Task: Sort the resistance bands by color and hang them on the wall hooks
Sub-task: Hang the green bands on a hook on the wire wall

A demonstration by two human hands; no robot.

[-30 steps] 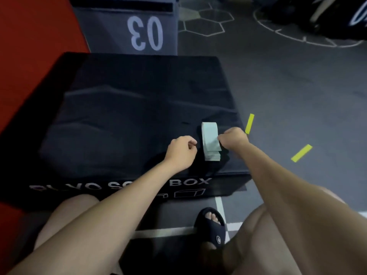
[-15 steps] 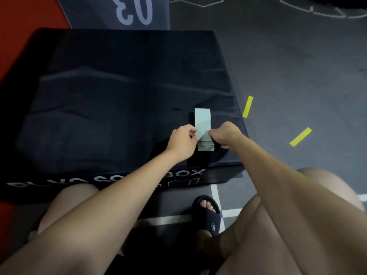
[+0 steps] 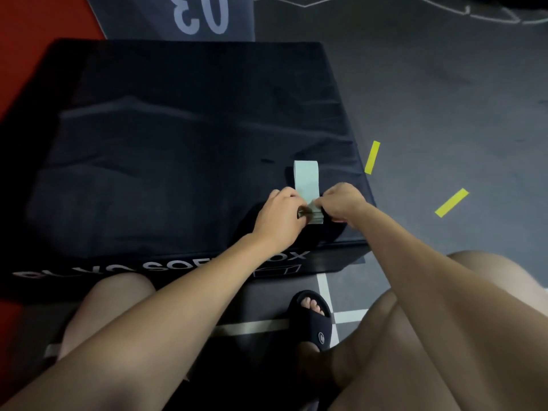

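A large black soft plyo box [image 3: 178, 137] serves as the counter here, its top creased and faintly shiny, white lettering running along its near side and partly covered by the forearms. It sits on dark grey gym flooring [image 3: 444, 84] with white painted lines, two short strips of yellow tape [image 3: 372, 157] just beside its right edge, and a red floor area [image 3: 35, 40] at the far left. Behind it stands a second grey box marked "03" [image 3: 201, 13], seen upside down and cut off by the top edge. Near the counter's front right corner lies a stack of pale mint-green resistance bands [image 3: 307, 178], flat and folded, its far end showing clearly. The left hand [image 3: 278, 216] and right hand [image 3: 344, 203] meet over the near end of the stack, each grip curled in and pinching the band edges from its own side; how many bands each holds cannot be told, because the knuckles cover the near end and the layers there blur into a darker smudge. Bare knees and a foot in a black slide sandal [image 3: 314, 318] fill the bottom of the view, with the right thigh running out of frame. White floor markings at the top right are cut off.
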